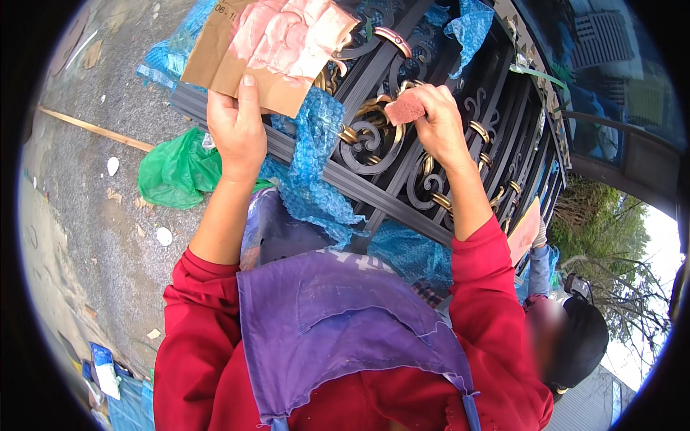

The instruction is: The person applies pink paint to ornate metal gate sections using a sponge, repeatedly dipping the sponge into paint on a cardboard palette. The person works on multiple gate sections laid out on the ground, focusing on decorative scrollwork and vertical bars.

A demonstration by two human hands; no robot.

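A brown cardboard piece (277, 93) is held by its near edge in my left hand (237, 140), thumb on top. Thick pink paste (291, 43) covers much of the cardboard. My right hand (442, 126) pinches a small, rough, reddish pad (405, 108) that looks like sponge. The pad is over a dark grey metal gate panel (388, 194) with scrollwork, beside its gold-coloured bands (348, 134). Whether the pad touches the metal I cannot tell. Part of the panel is hidden behind the cardboard and my right hand.
Crumpled blue bubble wrap (316, 151) hangs over the panel's near edge. On the ground at left are a green plastic bag (180, 169) and a wooden strip (97, 128). Another person in a black cap (581, 341) is at right, near a pink-smeared board (525, 231).
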